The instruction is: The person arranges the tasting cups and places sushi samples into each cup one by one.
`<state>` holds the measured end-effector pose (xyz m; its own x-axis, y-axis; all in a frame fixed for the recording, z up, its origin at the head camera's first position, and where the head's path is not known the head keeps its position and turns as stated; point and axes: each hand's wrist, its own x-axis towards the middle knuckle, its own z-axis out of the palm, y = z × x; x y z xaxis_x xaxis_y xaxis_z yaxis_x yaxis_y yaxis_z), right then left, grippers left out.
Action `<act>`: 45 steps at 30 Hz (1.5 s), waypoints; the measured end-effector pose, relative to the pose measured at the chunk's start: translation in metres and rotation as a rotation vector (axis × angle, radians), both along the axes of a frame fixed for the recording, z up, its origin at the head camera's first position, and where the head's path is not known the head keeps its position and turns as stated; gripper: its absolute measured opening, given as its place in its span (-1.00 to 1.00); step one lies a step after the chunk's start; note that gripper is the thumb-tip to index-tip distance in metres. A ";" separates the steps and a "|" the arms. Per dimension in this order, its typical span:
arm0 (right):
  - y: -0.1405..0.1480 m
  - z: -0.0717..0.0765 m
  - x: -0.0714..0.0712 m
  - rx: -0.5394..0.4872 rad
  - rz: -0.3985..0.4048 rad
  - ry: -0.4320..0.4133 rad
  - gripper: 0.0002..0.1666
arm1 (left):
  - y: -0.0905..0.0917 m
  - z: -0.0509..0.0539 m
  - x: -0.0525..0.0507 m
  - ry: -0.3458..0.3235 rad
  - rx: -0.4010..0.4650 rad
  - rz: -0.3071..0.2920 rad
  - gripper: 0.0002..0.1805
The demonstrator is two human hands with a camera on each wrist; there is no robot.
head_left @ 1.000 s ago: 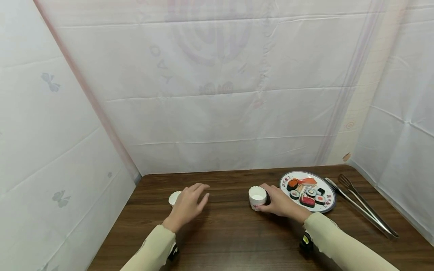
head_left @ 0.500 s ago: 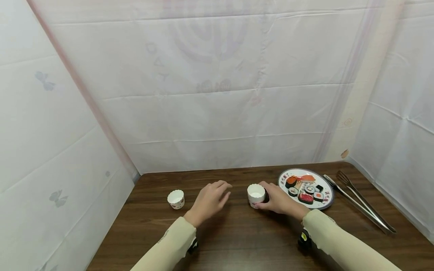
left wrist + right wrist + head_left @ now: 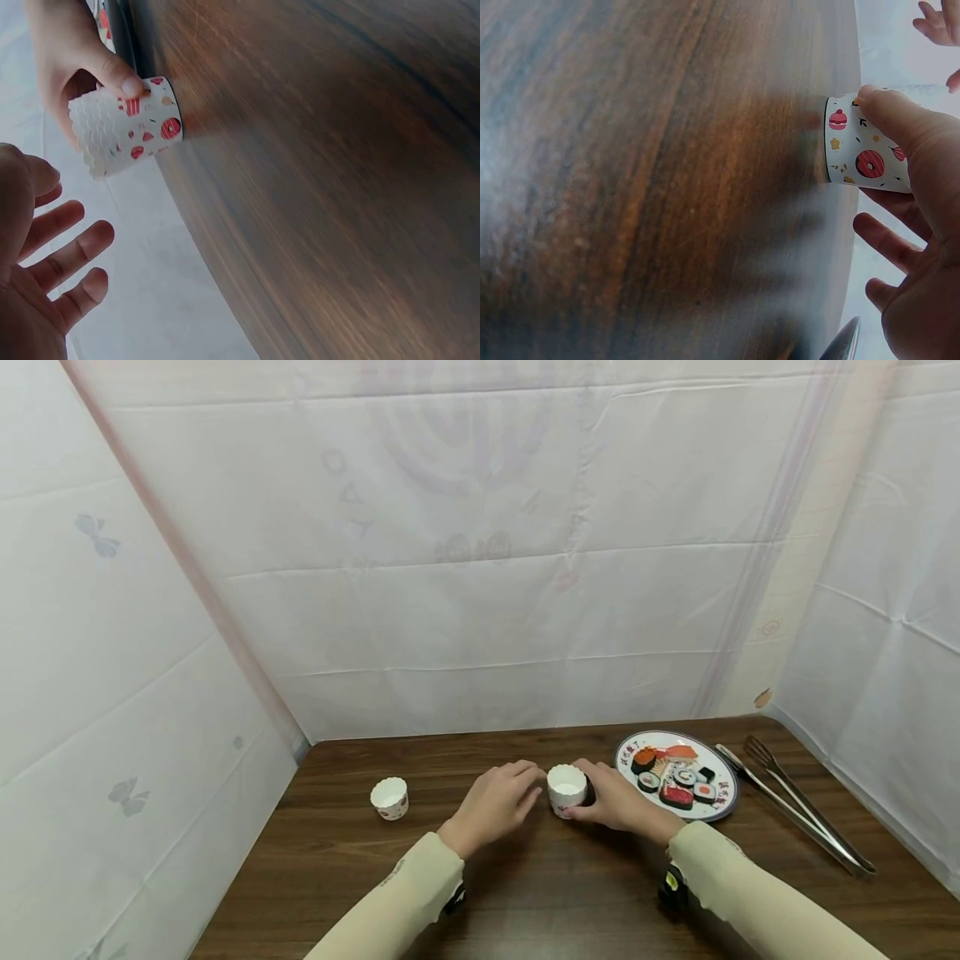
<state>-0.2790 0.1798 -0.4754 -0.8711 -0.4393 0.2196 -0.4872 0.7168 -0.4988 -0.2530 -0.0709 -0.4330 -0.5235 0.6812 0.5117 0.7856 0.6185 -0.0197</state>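
Observation:
My right hand [image 3: 621,802] pinches a white paper baking cup [image 3: 566,792] between thumb and fingers, upright on the table in the head view. Layered scalloped rims in the left wrist view show that it is a stack of cups [image 3: 142,129] printed with red sweets. Just left of the stack hovers my left hand [image 3: 493,806], its fingers spread and loosely bent in the left wrist view, holding nothing. A separate printed baking cup [image 3: 390,798] stands farther left. The far side of the stack is hidden by the right fingers.
Right of the stack lies a round plate [image 3: 723,810] with sushi pictures on it. Metal tongs [image 3: 802,814] lie beyond it, near the right edge of the dark wooden table [image 3: 525,902]. White cloth walls [image 3: 465,635] border the back and both sides.
My left hand has moved right, away from the separate cup, which is now uncovered, toward the stack. The right hand still grips the stack in about the same place.

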 end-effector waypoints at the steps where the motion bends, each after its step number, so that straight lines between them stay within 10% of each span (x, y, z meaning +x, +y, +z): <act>1: 0.000 0.000 0.000 0.002 -0.001 0.003 -0.26 | 0.002 0.000 0.000 -0.007 -0.009 -0.003 -0.78; 17: 0.001 0.000 0.001 0.002 0.003 0.025 -0.27 | 0.024 0.000 0.006 -0.159 -0.082 0.000 -0.76; 45: -0.001 0.000 0.000 0.011 -0.015 0.008 -0.28 | 0.033 -0.003 -0.002 -0.109 -0.133 0.031 -0.88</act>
<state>-0.2788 0.1792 -0.4754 -0.8760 -0.4283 0.2216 -0.4800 0.7296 -0.4872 -0.2545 -0.0375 -0.4359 -0.5932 0.7214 0.3574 0.7678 0.6404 -0.0183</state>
